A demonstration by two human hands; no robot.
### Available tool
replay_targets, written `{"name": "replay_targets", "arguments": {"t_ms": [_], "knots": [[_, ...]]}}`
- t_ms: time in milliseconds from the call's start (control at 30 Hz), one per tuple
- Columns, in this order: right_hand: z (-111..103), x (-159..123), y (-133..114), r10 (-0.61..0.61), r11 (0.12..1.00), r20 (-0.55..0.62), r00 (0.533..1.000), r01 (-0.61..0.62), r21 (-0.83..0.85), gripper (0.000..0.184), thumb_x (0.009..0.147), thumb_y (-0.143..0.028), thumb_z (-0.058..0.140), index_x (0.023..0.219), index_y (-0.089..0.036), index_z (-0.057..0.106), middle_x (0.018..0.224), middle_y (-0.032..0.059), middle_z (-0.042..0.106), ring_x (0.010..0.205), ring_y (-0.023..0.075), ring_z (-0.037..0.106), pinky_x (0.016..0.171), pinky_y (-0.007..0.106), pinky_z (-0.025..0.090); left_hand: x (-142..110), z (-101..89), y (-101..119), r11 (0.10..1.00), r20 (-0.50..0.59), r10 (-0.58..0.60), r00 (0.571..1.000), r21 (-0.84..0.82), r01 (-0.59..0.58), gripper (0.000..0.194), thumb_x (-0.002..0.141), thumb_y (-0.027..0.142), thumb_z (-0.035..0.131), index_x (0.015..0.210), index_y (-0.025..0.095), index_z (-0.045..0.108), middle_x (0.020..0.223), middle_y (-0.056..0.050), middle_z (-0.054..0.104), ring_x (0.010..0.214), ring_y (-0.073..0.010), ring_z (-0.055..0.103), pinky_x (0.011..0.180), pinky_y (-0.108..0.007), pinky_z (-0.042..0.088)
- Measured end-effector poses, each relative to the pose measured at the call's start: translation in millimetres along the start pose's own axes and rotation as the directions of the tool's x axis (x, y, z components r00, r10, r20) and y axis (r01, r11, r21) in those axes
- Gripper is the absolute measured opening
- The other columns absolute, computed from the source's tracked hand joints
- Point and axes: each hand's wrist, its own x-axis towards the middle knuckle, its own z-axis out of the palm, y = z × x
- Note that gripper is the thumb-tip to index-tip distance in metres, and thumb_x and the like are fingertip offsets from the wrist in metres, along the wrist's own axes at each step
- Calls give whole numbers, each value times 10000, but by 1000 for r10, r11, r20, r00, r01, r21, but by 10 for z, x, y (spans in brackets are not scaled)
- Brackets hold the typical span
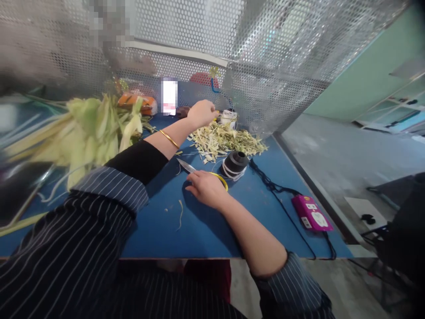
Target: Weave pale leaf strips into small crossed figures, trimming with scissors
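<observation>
Yellow-handled scissors (pixel 186 165) lie on a blue tabletop (pixel 206 241) beneath a person's right hand (pixel 207 188), their pointed metal blades angled toward the far left and their handle loops partly covered. The right hand's fingers are bent and close together over the scissors; whether they grip them cannot be told. The left hand (pixel 202 114), its wrist ringed by a gold bracelet (pixel 169 139), hovers over the far side of a pile of pale green-yellow shreds (pixel 215 141), fingers curled together, any hold hidden. A magenta box (pixel 311 213) at right bears white labels, their print too small to read; lettering on an orange packet (pixel 136 103) is likewise unreadable. A black cone (pixel 235 164) wound with white string stands near the scissors, and broad pale husks (pixel 99 128) spread at left.
</observation>
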Motion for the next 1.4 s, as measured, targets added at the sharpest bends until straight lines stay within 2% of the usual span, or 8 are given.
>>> {"name": "replay_targets", "arguments": {"t_ms": [200,533,767,867,967,1133,1267,1400], "knots": [[-122,-112,-130,330,937,-47,943,-333,-109,293,837,-366,522,1027,-143,516,1001,128,597,912,250,571,698,329,425,-602,-238,-171,866,210,-125,970,500,3,363,706,426,636,908,141,736,936,-134,691,969,-307,623,815,-341,468],[-283,-205,51,390,918,195,900,-363,-160,425,696,-219,566,1107,-133,497,1018,162,604,842,261,620,630,313,399,-1508,-812,-101,914,-41,-172,984,367,175,326,815,488,553,864,215,725,863,-65,673,919,-257,587,812,-349,420],[-193,-80,156,405,907,135,904,-416,68,679,679,-218,577,1333,-155,408,1039,144,658,816,242,632,630,292,401,-2498,-650,47,936,168,-174,970,333,110,367,833,521,502,750,231,711,771,-66,700,752,-228,621,632,-313,406],[-183,-55,223,433,784,169,885,-463,413,719,652,-178,579,1353,-200,417,961,75,673,698,161,614,580,244,412,-2879,-457,138,998,595,66,801,-47,-48,362,799,562,542,707,247,695,704,-7,695,668,-156,608,567,-253,382],[-180,-42,266,512,536,196,836,-490,688,633,631,-170,580,1260,-180,515,787,25,655,558,120,562,495,223,397,-2930,-284,158,979,734,190,652,-194,-66,318,775,519,592,687,227,685,669,9,684,613,-124,586,543,-227,371],[-206,-40,284,568,170,122,814,-261,950,588,585,-292,715,1141,-172,566,563,-61,526,427,81,452,385,190,313,-2433,-116,-22,983,597,186,781,-99,-158,261,781,367,607,954,199,706,925,-39,724,824,-167,643,689,-240,447],[-283,-76,285,507,99,46,861,-111,989,445,615,-324,729,1017,-176,611,651,-32,576,406,54,414,358,194,295,-2132,-123,-287,987,158,111,981,99,-128,546,745,228,632,1277,129,552,1375,-142,518,1239,-244,483,1025,-332,355],[-384,-160,300,305,112,186,934,-229,967,428,658,-308,711,1052,-162,626,724,2,629,389,29,379,350,182,252,-2117,-353,-560,980,-185,-193,964,15,199,290,887,294,470,1098,224,657,1117,-36,693,1028,-191,615,906,-298,447]]}}
